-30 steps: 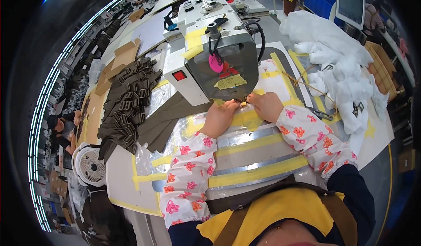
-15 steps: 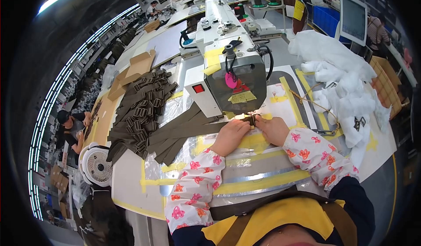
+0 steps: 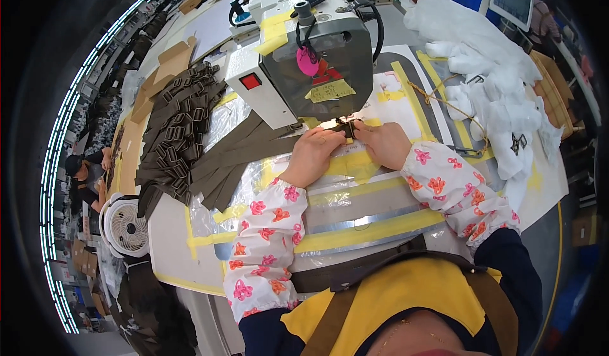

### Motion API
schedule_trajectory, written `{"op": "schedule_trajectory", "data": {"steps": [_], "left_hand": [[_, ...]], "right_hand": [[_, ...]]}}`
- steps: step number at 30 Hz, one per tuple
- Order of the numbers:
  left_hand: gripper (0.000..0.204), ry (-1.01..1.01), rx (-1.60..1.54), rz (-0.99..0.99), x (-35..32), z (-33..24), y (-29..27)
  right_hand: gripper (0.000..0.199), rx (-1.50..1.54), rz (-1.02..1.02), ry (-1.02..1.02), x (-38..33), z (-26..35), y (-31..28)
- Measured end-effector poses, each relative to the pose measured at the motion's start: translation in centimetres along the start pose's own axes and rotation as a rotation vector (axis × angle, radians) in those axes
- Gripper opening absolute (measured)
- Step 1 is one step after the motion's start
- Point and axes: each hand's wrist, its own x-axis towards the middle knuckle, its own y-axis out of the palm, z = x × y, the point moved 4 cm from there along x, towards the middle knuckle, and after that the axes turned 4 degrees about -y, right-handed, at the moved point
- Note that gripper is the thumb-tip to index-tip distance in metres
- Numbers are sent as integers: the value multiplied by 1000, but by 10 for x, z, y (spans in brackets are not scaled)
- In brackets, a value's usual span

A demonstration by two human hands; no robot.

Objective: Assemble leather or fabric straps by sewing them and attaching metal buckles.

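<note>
Under the lit needle area of a white and grey sewing machine (image 3: 339, 64), my two hands meet at the end of a dark olive webbing strap (image 3: 269, 148). My left hand (image 3: 315, 155) presses the strap from the left, fingers closed together on it. From the right, the fingertips of my right hand (image 3: 384, 143) pinch a dark buckle (image 3: 348, 129) at the strap's end. The fingers hide part of the buckle. More loose straps (image 3: 222, 169) fan out to the left, beside a heap of buckled straps (image 3: 174, 134).
An open cardboard box (image 3: 171, 61) stands behind the heap. A white fan (image 3: 125, 225) is by the table's left edge. White padding (image 3: 482, 45) is piled at right, with a buckle (image 3: 519, 142) on it. Yellow tape (image 3: 380, 225) crosses the worktop. Another person (image 3: 82, 172) works at far left.
The whole view has shifted, bringing the machine and table higher in the picture. Both hands stay at the strap end beneath the machine, with the buckle still between them.
</note>
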Motion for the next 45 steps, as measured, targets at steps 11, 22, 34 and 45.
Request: {"op": "schedule_trajectory", "data": {"steps": [11, 22, 34, 45], "left_hand": [[25, -103, -92, 38, 1, 12, 7], [13, -133, -17, -145, -2, 23, 5], [23, -234, 207, -212, -11, 20, 6], [19, -180, 312, 63, -8, 18, 7]], "right_hand": [[13, -54, -17, -12, 4, -7, 2], [23, -84, -70, 6, 14, -8, 6], [33, 115, -155, -9, 8, -17, 15], [18, -40, -62, -119, 9, 2, -2]]}}
